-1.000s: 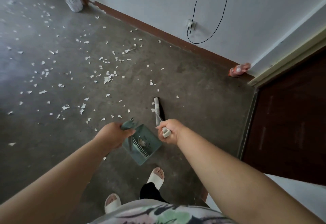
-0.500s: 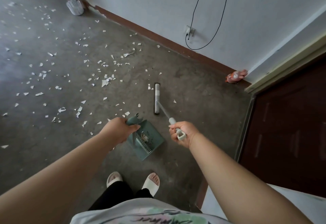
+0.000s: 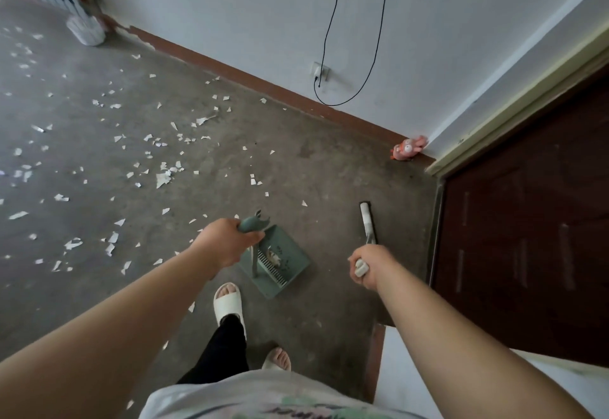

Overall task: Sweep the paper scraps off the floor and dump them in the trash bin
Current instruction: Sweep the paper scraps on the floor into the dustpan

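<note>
My left hand (image 3: pixel 227 243) grips the handle of a green dustpan (image 3: pixel 280 263), which hangs just above the floor in front of my feet with a little debris in it. My right hand (image 3: pixel 370 265) is closed on the white handle of a broom (image 3: pixel 367 221), whose head rests on the floor to the right of the dustpan, near the door. White paper scraps (image 3: pixel 163 178) lie scattered over the grey concrete floor, mostly to the left and ahead. A white trash bin (image 3: pixel 86 32) stands far off in the top-left corner by the wall.
A dark brown door (image 3: pixel 527 237) closes off the right side. A pink toy (image 3: pixel 408 148) sits in the corner by the door frame. A black cable (image 3: pixel 346 99) hangs from a wall socket (image 3: pixel 320 72). My sandalled feet (image 3: pixel 227 303) stand below the dustpan.
The broom has swung right, from left of the dustpan's far side toward the door. My right hand moved right with it. My left foot has stepped forward, and the dustpan stays held.
</note>
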The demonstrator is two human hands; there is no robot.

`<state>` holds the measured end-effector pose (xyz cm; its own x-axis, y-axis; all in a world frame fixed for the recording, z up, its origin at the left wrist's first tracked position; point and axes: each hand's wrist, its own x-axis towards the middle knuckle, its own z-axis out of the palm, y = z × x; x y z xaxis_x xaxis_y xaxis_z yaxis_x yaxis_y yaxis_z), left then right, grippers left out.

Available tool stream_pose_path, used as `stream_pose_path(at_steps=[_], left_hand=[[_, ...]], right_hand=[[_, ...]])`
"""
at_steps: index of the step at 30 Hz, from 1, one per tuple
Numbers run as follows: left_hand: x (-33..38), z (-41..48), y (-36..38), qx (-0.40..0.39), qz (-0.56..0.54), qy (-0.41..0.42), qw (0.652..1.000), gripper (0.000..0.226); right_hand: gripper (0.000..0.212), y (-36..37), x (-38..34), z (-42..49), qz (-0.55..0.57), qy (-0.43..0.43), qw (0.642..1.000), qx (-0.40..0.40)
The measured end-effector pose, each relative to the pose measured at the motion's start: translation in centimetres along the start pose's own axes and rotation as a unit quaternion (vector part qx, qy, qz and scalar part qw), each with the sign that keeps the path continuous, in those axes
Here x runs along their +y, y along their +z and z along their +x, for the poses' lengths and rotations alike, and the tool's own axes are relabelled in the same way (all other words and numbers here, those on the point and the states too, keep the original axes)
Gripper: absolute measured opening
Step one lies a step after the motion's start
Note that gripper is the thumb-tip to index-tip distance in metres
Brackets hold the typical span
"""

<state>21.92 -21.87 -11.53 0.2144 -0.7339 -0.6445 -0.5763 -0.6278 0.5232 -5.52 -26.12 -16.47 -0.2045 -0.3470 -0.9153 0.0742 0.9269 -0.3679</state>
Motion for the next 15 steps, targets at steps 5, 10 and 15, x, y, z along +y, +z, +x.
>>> stream_pose_path(at_steps=[5,10,15], left_hand=[[0.8,2.8,-2.2,-0.019,0.014,0.001,1.000,0.029],[1.4,5.2,-5.0,-0.029,0.017,0.000,0.999,0.030],[1.5,7.2,-7.7,-0.040,0.040,0.007,0.998,0.029]], right_hand=[[0.029,0.6,-1.9,1.3,-0.009,0.033,0.999,0.018],[0.030,4.4,-3.7,1.3,-0.031,0.041,0.999,-0.010],[0.032,10.3,-5.2,1.0,-0.066,0.038,0.996,-0.055]])
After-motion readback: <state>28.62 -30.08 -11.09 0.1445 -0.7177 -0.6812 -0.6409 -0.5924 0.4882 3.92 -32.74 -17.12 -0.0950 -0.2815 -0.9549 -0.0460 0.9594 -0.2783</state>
